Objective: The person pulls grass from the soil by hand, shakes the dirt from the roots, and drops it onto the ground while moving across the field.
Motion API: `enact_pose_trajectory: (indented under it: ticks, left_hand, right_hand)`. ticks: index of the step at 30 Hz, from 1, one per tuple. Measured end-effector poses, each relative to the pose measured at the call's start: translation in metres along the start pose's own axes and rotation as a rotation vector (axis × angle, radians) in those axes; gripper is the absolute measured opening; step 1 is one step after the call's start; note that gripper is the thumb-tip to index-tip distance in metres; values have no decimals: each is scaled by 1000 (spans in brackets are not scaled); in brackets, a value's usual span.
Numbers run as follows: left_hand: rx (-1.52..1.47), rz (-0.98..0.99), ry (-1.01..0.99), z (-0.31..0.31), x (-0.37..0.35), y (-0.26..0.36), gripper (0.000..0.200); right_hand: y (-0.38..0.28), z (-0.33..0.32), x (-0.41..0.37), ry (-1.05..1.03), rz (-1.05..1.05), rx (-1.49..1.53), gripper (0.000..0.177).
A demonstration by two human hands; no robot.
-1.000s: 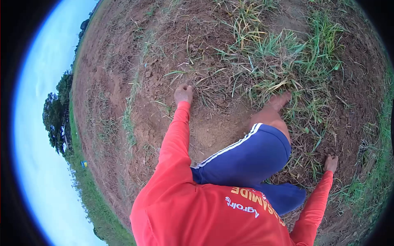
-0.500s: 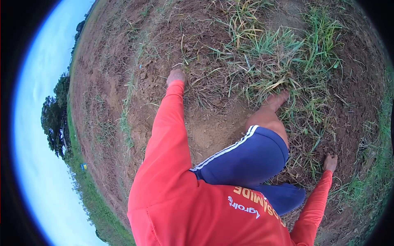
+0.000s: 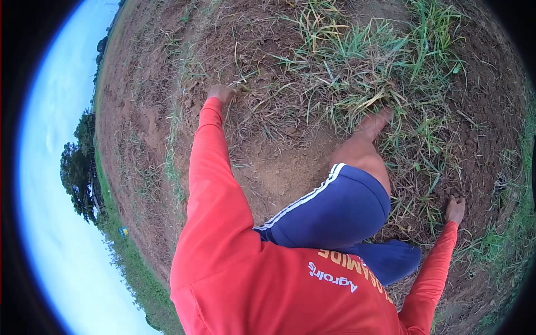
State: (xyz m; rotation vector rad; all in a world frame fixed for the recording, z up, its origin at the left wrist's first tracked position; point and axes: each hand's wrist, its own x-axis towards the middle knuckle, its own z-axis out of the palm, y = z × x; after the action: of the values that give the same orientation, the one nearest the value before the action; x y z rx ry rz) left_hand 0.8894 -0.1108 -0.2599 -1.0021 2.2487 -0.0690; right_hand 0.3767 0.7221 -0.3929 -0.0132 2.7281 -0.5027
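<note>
My left hand reaches out to the ground at upper left, in a red sleeve. Its fingers are closed at a pale grass stem beside dry, flattened grass. At lower right, my right hand rests on brown soil at the edge of a grass patch. Its fingers look slightly apart, with nothing visible in them. Between the hands lie my bent leg in blue shorts and my bare foot, which is partly hidden in green grass.
Bare reddish soil lies beside my leg, with dry grass scattered over it. The view is turned sideways, with sky and trees at the left. A strip of green growth runs along the field's edge.
My left hand has shifted left and slightly up in the view, staying low at the dry grass. My right hand has moved a little up and right along the soil.
</note>
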Motion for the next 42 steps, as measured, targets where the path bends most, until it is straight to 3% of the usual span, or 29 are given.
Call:
enact_pose_trajectory:
  ticks: [4,8,12,14,15,17,20,23,27,30,33,36,42]
  left_hand:
    - [-234,-160,34,-30,-31,-8,48]
    - [-1090,-542,228,-33,-56,-25,31]
    - [-1439,-472,262,-10,-78,-35,30]
    - [-598,-20,255,59,-65,-104,33]
    - [-424,-47,175,58,-78,-105,35]
    - [-531,-411,36,49,-104,-84,50]
    - [-152,-508,-77,50,-144,-20,49]
    - [-213,-526,-159,90,-162,2,61]
    - [-372,-564,-11,102,-181,40,60]
    - [-352,-714,-80,121,-172,40,57]
    - [-305,-657,-194,121,-165,35,58]
    - [-178,-492,-420,115,-157,29,58]
    - [-382,-712,-89,125,-178,53,59]
  right_hand:
    - [-3,-2,-1,12,0,-22,33]
    - [-3,-1,-3,-2,17,-34,34]
    - [11,6,10,-30,8,-2,36]
    - [22,7,17,-51,4,-30,37]
    - [23,7,18,-45,15,-37,37]
    - [26,9,23,-59,32,-26,37]
    - [27,9,22,-61,-13,36,36]
    - [25,8,21,-59,-41,7,37]
    - [29,10,24,-8,-65,-61,40]
    - [15,5,16,-7,-36,-144,42]
    - [23,8,23,-62,-29,-89,43]
    - [51,28,38,52,-93,-68,42]
    - [19,7,15,-48,-33,-19,37]
